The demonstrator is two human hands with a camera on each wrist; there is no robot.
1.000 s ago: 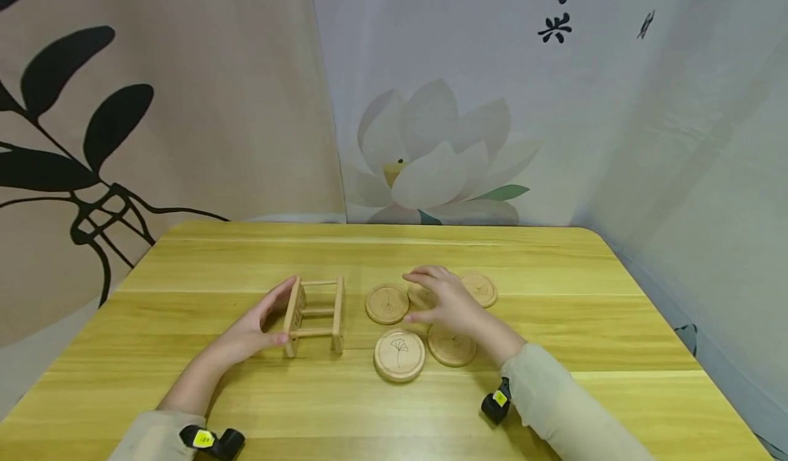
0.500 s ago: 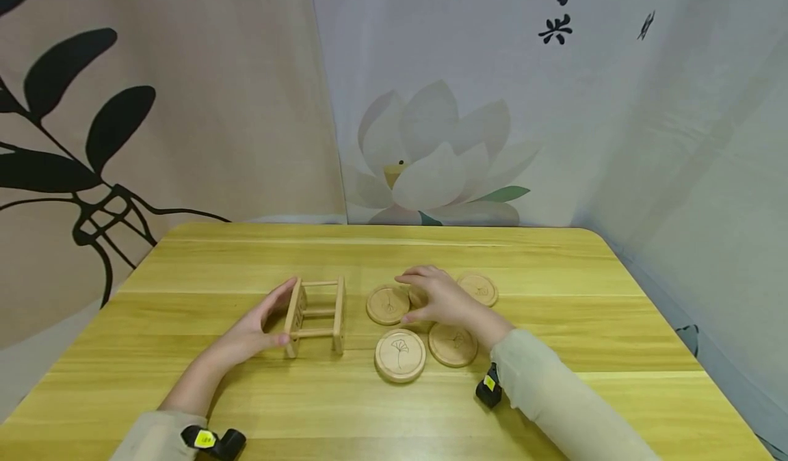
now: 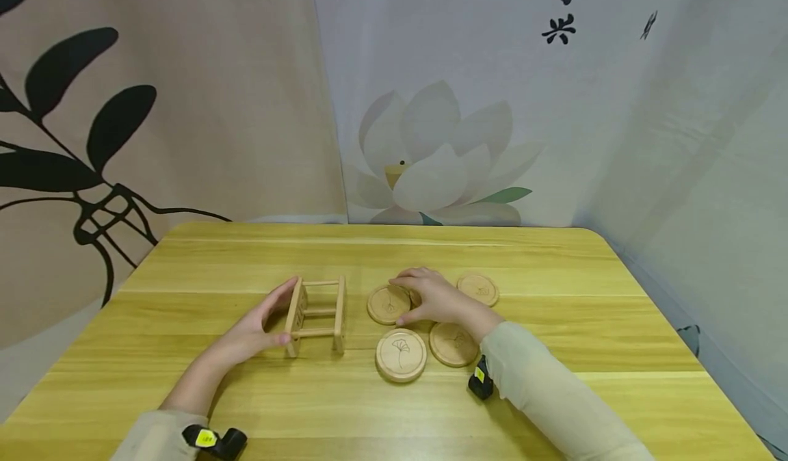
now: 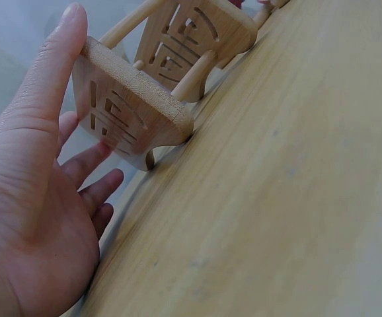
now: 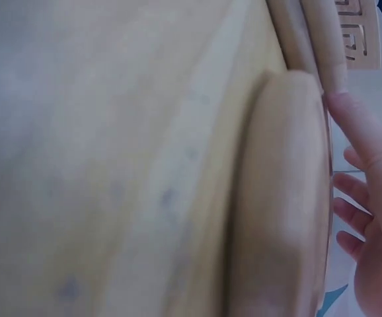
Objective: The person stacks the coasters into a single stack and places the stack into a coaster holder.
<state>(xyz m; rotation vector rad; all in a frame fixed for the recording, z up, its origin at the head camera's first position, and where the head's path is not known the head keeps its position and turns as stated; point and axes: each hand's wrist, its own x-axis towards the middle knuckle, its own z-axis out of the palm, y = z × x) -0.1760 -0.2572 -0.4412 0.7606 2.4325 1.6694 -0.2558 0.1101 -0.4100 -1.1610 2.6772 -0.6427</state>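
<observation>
A small wooden rack [image 3: 338, 316], two slotted side panels joined by round rods, stands on the table. My left hand [image 3: 251, 331] holds its left panel, thumb at the near edge and fingers toward the far edge. In the left wrist view the thumb lies at the panel's [image 4: 128, 105] corner. To the right of the rack lie several round wooden coasters engraved with plants. My right hand [image 3: 432, 298] hovers over them, thumb and fingers spread around the left coaster [image 3: 388, 305]. Another coaster beneath this hand is mostly hidden. Coaster edges [image 5: 280, 198] fill the right wrist view's middle.
The front coaster [image 3: 401, 355] looks thicker than the others, like a stack. One coaster [image 3: 454, 346] lies below the right wrist and another [image 3: 477, 288] at the back right. Behind the wooden table [image 3: 585, 290] hangs a printed cloth [image 3: 443, 50].
My right hand has shifted left over the coasters, its fingertips now reaching the left coaster. The left hand and the rack have stayed in place.
</observation>
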